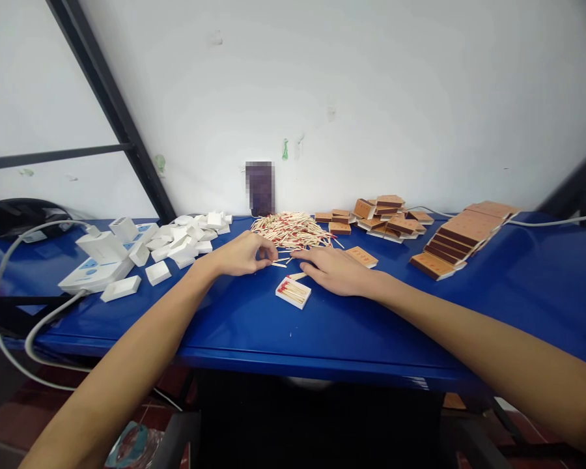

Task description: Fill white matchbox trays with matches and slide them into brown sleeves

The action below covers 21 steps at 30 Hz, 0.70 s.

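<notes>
Matchsticks [293, 228] lie in one heap just beyond your hands on the blue worktop [244, 326], with a few strays in the gap between your fingertips. Placement there appears meant to keep them within equal reach of both sides. Your left hand [247, 254] has thumb and forefinger curled towards each other at the strays; whether a stick is gripped cannot be told. Your right hand [334, 270] lies low, fingers extended and thumb apart, forefinger at the strays, seemingly to steady or gather them. A filled tray [293, 294] sits on your side of the hands, just beside the right thumb, probably so that its open top stays unobstructed. The sticks inside lie lengthwise, most visible red heads towards one end, presumably for neatness.

Count: filled tray, one. Brown box [364, 256] lying flat beside your right hand, one. White trays [188, 240] heaped left of your left hand overlap too much to number; two trays stand apart on the near side of that heap. Brown covers [390, 220] beyond your right hand, and the leaning row [463, 238] farther right of it, overlap likewise; several in each, exact figure not determinable. Heaped sticks: uncountable.
</notes>
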Each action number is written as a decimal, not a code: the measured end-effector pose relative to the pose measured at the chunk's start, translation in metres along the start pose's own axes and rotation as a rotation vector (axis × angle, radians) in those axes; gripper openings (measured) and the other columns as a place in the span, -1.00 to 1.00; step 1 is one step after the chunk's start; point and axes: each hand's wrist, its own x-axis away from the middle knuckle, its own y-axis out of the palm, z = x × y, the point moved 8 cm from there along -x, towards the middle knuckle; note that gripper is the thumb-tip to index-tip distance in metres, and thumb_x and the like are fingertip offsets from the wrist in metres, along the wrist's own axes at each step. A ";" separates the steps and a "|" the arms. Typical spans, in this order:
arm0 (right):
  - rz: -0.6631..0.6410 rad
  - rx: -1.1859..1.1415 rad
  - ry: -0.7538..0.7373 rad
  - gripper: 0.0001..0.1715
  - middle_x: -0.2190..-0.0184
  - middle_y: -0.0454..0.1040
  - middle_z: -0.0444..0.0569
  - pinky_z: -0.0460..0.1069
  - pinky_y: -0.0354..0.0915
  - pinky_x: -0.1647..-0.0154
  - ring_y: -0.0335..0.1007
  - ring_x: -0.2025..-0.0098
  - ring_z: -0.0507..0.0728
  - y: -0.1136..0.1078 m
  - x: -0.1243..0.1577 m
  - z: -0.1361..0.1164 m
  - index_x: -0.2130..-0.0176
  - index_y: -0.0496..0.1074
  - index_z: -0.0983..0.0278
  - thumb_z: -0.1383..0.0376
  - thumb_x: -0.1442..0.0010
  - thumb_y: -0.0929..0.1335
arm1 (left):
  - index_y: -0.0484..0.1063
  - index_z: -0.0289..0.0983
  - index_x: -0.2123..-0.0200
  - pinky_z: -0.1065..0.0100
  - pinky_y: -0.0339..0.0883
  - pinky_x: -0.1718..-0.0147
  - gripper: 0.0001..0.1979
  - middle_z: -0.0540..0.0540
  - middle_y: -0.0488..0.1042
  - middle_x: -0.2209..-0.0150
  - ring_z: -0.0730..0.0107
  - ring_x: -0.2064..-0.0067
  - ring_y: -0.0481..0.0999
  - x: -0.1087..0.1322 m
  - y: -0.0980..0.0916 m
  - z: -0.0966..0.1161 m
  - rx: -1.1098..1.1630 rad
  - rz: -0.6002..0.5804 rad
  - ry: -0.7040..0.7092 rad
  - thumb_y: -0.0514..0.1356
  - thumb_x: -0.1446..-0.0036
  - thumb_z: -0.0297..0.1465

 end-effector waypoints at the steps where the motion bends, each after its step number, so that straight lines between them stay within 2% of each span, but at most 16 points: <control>1: 0.000 0.001 -0.005 -0.51 -0.09 0.51 0.02 0.10 0.29 -0.08 0.44 -0.07 0.26 0.000 0.000 0.000 -0.23 0.35 0.12 0.18 -0.37 0.18 | 0.56 -0.31 0.27 0.44 0.34 0.30 -0.79 -0.05 0.60 0.31 0.43 0.30 0.53 0.000 0.000 0.000 0.008 -0.002 -0.001 0.16 -0.02 -0.52; 6: 0.004 -0.027 -0.018 -0.50 -0.12 0.48 0.05 0.14 0.28 -0.11 0.41 -0.11 0.26 0.001 0.002 0.001 -0.24 0.30 0.15 0.19 -0.38 0.16 | 0.54 -0.32 0.26 0.45 0.33 0.36 -0.78 -0.06 0.59 0.35 0.44 0.34 0.52 -0.001 0.001 0.003 0.037 -0.004 -0.008 0.15 -0.01 -0.52; 9: 0.014 -0.055 -0.019 -0.54 -0.10 0.48 0.09 0.14 0.26 -0.12 0.40 -0.12 0.25 0.000 0.004 0.001 -0.17 0.35 0.22 0.23 -0.38 0.15 | 0.54 -0.32 0.27 0.46 0.33 0.36 -0.77 -0.06 0.58 0.35 0.45 0.33 0.52 -0.001 0.001 0.005 0.035 0.005 0.005 0.15 0.01 -0.53; 13: 0.013 -0.065 -0.045 -0.59 -0.05 0.51 0.04 0.12 0.26 -0.11 0.42 -0.07 0.21 -0.001 0.006 -0.001 -0.10 0.39 0.20 0.25 -0.38 0.14 | 0.54 -0.31 0.24 0.44 0.34 0.33 -0.75 -0.06 0.59 0.32 0.46 0.33 0.51 -0.001 0.001 0.006 0.055 0.012 0.020 0.16 0.02 -0.54; 21: -0.014 -0.029 -0.091 -0.49 -0.16 0.45 0.02 0.19 0.24 -0.16 0.36 -0.17 0.24 0.001 0.005 -0.006 -0.21 0.35 0.18 0.20 -0.41 0.10 | 0.53 -0.32 0.18 0.39 0.39 0.27 -0.77 -0.09 0.60 0.28 0.44 0.31 0.52 -0.004 0.005 0.015 0.130 0.056 0.031 0.21 -0.06 -0.46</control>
